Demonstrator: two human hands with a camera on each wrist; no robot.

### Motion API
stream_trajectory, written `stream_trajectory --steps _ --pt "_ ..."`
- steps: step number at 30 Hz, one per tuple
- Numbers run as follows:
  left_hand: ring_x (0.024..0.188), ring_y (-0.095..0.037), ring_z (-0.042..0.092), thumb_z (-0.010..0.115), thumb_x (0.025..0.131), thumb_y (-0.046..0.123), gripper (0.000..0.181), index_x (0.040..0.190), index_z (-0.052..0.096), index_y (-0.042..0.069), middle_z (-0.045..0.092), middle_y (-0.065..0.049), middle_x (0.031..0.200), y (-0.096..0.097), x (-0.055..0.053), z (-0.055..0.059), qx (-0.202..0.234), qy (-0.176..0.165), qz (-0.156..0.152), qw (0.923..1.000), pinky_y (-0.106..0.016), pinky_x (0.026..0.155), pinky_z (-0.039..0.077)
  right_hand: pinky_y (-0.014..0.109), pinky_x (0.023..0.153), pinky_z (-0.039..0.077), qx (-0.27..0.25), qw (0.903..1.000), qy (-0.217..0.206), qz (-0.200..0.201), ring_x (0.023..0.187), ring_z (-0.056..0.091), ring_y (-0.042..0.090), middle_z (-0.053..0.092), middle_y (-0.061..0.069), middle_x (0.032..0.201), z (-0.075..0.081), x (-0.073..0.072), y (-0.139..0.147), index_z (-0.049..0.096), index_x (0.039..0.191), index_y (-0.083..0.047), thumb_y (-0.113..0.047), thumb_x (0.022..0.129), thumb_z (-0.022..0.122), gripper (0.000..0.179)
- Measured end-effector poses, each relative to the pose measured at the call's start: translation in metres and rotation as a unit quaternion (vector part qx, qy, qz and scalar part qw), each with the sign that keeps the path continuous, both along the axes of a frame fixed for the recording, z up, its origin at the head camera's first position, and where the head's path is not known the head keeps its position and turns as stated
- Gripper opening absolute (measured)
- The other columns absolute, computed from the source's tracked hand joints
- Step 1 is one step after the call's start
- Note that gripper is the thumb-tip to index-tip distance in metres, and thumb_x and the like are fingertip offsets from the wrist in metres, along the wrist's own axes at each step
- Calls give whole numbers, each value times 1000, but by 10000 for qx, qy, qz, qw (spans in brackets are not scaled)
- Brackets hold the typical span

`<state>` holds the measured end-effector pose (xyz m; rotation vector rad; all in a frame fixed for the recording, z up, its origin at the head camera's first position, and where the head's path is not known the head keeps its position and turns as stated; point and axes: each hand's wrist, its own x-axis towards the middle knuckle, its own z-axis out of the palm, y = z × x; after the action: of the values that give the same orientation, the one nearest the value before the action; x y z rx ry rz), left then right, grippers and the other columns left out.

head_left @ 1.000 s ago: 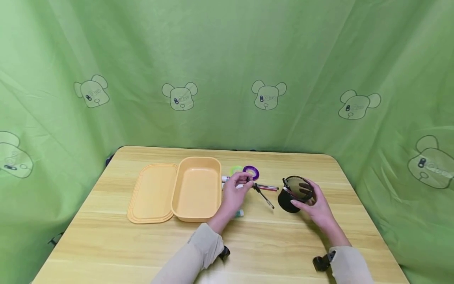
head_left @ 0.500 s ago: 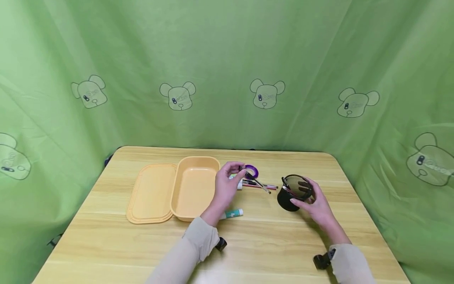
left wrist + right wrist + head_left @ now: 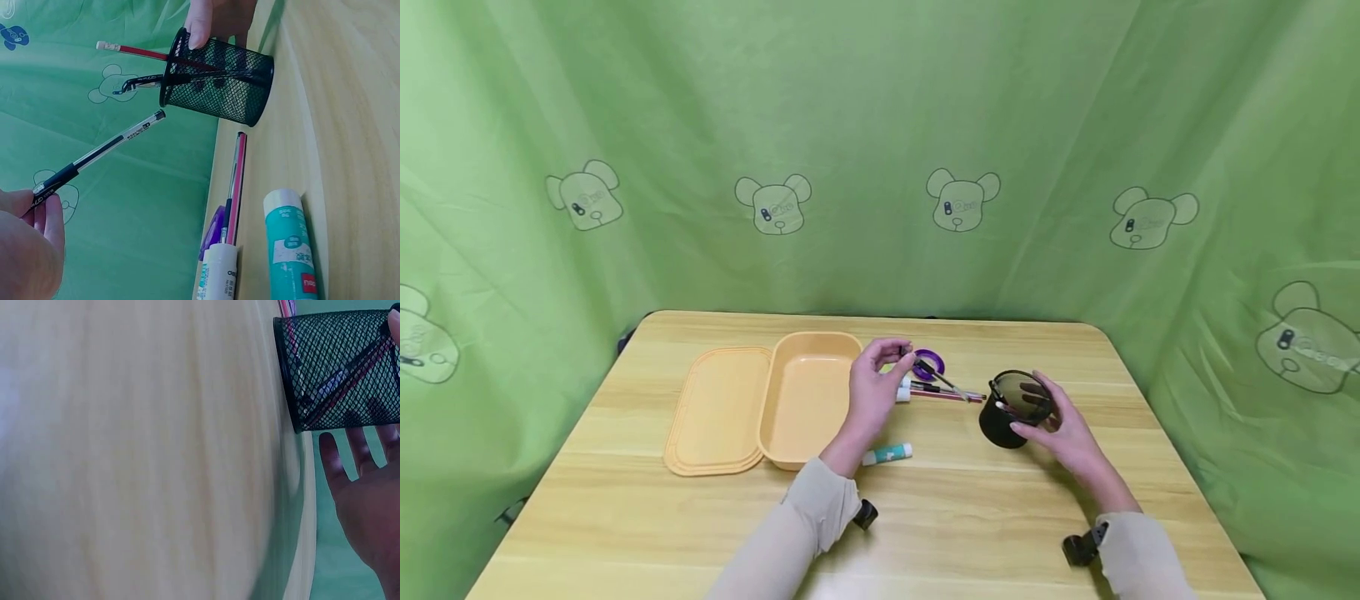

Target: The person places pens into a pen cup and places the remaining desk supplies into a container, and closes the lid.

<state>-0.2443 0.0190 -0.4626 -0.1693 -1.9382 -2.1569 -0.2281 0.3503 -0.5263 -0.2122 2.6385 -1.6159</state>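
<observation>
My left hand pinches a gel pen with a clear barrel and black grip. The pen slants in the air, its far end pointing toward a black mesh pen holder but apart from it. My right hand grips that holder round its side, thumb near the rim, and the holder leans a little to the left. Whether its base touches the table cannot be told. Inside it stand a red pencil with a white eraser and a black pen, both sticking out over the rim.
On the wooden table lie a teal glue stick, a white-capped tube, a few slim pens or pencils and a purple tape roll. An orange box stands left of them beside its flat lid.
My left hand has drawn back leftward with the gel pen, uncovering the glue stick. The mesh pen holder in my right hand has shifted slightly left.
</observation>
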Motion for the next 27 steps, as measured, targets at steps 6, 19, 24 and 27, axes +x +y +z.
stream_trajectory --steps 6,19,24,27 --pt "103 -24 71 77 93 10 25 117 71 8 75 -12 113 1 -2 4 48 61 103 9999 -28 93 60 62 121 33 -1 9994 34 353 144 41 46 36 25 162 2 1 -2 16 167 -16 -14 88 84 104" --pt "104 -26 70 76 94 8 25 118 70 6 74 -13 114 5 -3 9 271 178 75 9994 -30 96 60 5 105 38 -619 9962 203 580 125 55 -1 47 30 151 -2 4 -7 38 156 -4 -5 85 84 86" --pt "102 -25 70 77 92 8 25 116 71 4 74 -14 113 10 -1 9 282 237 60 9993 -32 96 60 4 104 37 -541 9968 149 573 124 53 -6 48 30 150 -3 5 -7 40 155 -3 -7 85 84 83" --pt "100 -21 70 77 92 7 25 116 71 4 74 -15 113 15 0 8 308 237 0 9992 -27 92 60 4 104 37 -556 9967 111 583 124 53 -5 47 30 150 -4 4 -7 39 155 -3 -6 86 84 83"
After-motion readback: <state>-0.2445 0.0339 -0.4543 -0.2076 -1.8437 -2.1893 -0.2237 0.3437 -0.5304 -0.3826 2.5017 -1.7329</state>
